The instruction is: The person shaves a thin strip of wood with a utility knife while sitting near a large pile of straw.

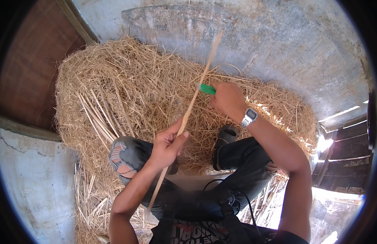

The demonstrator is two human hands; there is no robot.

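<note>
A long, thin bamboo strip (191, 105) slants from my lap up toward the wall. My left hand (169, 145) is closed around it near its middle, thumb on top. In my right hand (229, 99) is a small green-handled knife (207, 89), gripped in a fist. Its short pale tip meets the strip's upper part, or lies very near it; the blade is too small to make out well. The strip's far end is slightly blurred. Its lower end rests by my thigh.
A broad heap of dry straw (127, 77) lies before me. Several bamboo strips (97, 114) lean on it by my left knee. Beyond rises a curved grey wall (257, 36); a brown panel (38, 65) is at left, dark slats (345, 154) at right. A dark shoe (225, 140) shows between my legs.
</note>
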